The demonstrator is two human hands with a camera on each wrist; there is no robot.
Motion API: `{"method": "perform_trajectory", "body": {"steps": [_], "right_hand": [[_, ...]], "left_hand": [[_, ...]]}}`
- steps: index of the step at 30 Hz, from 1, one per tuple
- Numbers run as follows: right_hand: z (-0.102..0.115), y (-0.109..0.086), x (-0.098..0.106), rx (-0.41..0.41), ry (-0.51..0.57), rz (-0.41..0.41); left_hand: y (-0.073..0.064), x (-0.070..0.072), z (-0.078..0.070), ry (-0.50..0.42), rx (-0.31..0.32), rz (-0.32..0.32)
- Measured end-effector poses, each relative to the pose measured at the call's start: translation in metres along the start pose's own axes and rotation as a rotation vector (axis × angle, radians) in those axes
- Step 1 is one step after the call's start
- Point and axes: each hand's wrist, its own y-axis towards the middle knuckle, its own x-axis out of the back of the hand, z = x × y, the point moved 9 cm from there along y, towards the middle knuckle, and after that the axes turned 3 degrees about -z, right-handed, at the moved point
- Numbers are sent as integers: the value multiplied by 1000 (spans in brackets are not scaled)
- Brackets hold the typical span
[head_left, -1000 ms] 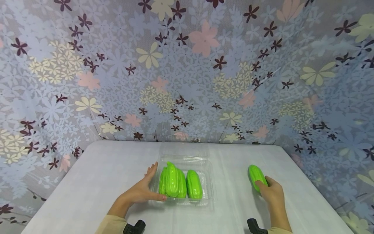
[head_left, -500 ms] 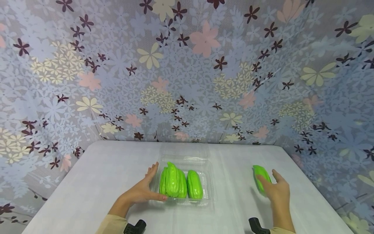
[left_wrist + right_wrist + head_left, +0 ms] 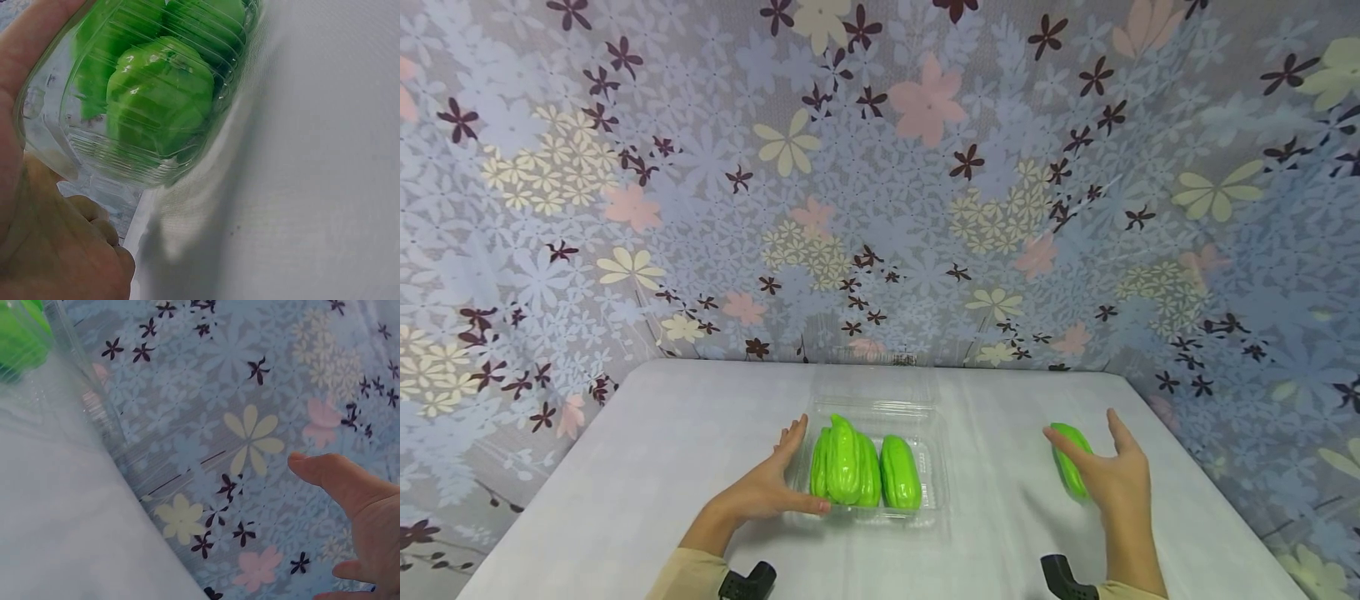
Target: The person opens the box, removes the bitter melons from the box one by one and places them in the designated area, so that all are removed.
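A clear plastic clamshell box stands on the white table with its lid folded back. Several glossy, ridged green gourd-like vegetables lie in it, one on top of others at the left, with one more at their right. My left hand rests at the box's front left corner, thumb straight along the front and fingers along the left side. To the right, another green vegetable lies on the table, partly covered by my right hand. That hand is spread above it, thumb and index finger wide apart, nothing held.
The white-covered table backs onto a wall with a flower pattern. Black camera mounts sit at both wrists. The box's transparent lid lies back towards the wall.
My right hand has let go of the lone vegetable, spread its thumb and fingers, and moved slightly right. That vegetable has shifted a little to the right. The left hand is still.
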Motion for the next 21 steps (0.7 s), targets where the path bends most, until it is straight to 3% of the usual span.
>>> {"method": "perform_trajectory", "body": {"steps": [15,21], "right_hand": [[38,-24,-6,109,29,110],[49,-35,-13,140,59,191]], "left_hand": [[2,-1,5,-3,3,-7],[4,-1,6,-4,4,-8]]}}
